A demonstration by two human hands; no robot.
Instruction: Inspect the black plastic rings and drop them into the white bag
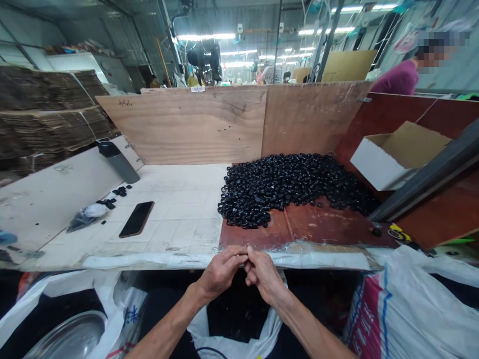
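My left hand (223, 269) and my right hand (262, 273) meet at the fingertips over the table's front edge. The fingers of both are curled in a pinch, and whatever lies between them is too small to make out. Beyond them, a wide heap of small black round parts (292, 179) covers much of the red-brown board (310, 225). Below my hands hangs an open white bag (264, 341) with dark contents.
A phone (136, 219) lies on the white board, left of the heap. Farther left are a grey bottle (119, 163) and a small plastic bag (88, 214). An open carton (400, 154) and a slanted metal bar (430, 172) stand right. A person (400, 75) leans behind the partition.
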